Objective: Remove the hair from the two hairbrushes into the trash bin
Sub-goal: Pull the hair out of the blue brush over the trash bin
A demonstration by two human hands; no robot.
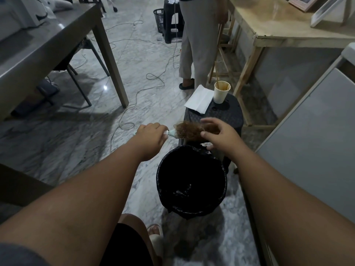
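Gripping the pale handle of a round hairbrush (179,133), the left hand (151,134) is closed around it and holds it level, just beyond the far rim of the trash bin (159,181). A brown clump of hair (194,130) covers the bristles. The right hand (221,136) has its fingers (208,121) spread and curled over the clump, thumb under it, touching the hair. Beyond the fingers stands a dark stool (230,116) carrying a paper cup (221,94) and a white napkin (199,98).

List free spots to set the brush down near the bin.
Stool top: bare dark patch in front of the cup and right of the paper. Floor left of the bin is open, cables aside. Crowded above the bin: both hands, brush.
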